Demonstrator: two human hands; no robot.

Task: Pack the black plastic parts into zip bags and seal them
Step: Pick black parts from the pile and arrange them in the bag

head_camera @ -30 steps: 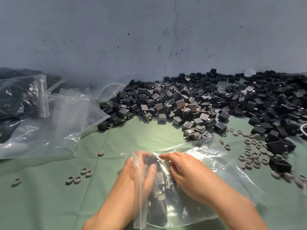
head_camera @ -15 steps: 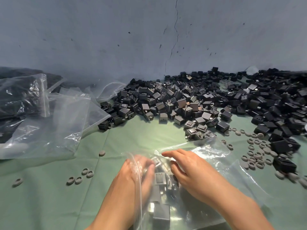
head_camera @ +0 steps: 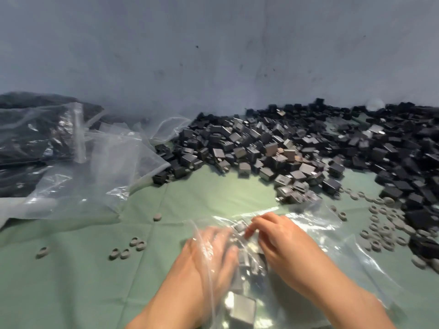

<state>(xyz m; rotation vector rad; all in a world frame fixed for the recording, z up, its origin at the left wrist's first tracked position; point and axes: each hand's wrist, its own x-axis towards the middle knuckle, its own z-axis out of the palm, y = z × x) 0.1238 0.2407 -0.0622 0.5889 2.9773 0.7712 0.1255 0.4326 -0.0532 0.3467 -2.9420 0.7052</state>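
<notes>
- Since half a second earlier, the right hand [head_camera: 282, 245] had drawn its outstretched fingers into a curl at the mouth of the zip bag [head_camera: 320, 233]; the left hand [head_camera: 209, 255] had barely shifted.
- Whether the curled right fingers pinched film or a part could not be told. The left hand was blurred behind the film, its grip unreadable.
- The bag lay on the worktop [head_camera: 71, 281] between both hands, long axis near to far, mouth pointing far, some parts already inside.
- The pile of black plastic parts [head_camera: 285, 148] lay far and right, so the right hand was nearer to it.
</notes>
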